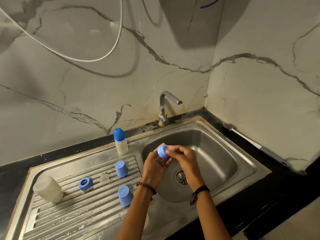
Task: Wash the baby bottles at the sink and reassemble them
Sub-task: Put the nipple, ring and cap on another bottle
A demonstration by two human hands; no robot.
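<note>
Over the sink basin (216, 153), at the middle of the frame, both hands meet around a blue screw ring (162, 151). The left hand (154, 166) cups the ring from below, its grip curled round the ring's lower side. The right hand (181, 155) closes its grip on a clear teat (170, 147) seated in the ring, thumb and fingers pinching it from the right.

Left of the basin, on the ribbed draining board (83, 210), stand two blue caps: one cap (121, 169) near the basin's edge, another cap (125, 195) lower down, just beside the left wrist. A second blue ring (85, 183) lies further left, and a cloudy bottle body (48, 189) lies tilted at the board's left end. An assembled bottle (120, 141) with a blue cap stands upright at the back of the board, by the dark surface (69, 149).

Behind the basin rises the tap (166, 104); the drain (181, 178) shows below the hands.
</note>
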